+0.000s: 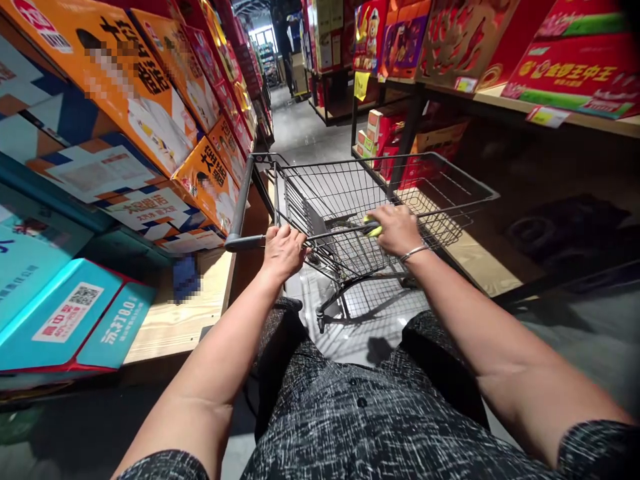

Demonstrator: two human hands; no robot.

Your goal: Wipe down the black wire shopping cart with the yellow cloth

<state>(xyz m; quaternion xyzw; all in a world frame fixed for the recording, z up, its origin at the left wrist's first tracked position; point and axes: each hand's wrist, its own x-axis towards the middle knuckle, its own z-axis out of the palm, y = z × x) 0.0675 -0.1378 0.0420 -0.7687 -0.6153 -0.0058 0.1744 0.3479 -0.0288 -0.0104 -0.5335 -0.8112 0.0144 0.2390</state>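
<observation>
Between the left shelf (213, 273) and the right shelf (480, 260), just ahead of the person's body, the cart (340, 233) stands with its long axis crosswise, its push bar (241, 207) at the left and its nose pointing right and slightly away. The left hand (285, 252) is closed around the near rim beside the push bar, and the right hand (400, 230) is curled over that rim farther along, covering most of a yellow-green piece (373, 230) whose nature I cannot tell. One caster (321, 323) shows clearly, while darkness blurs the right shelf's underside.
</observation>
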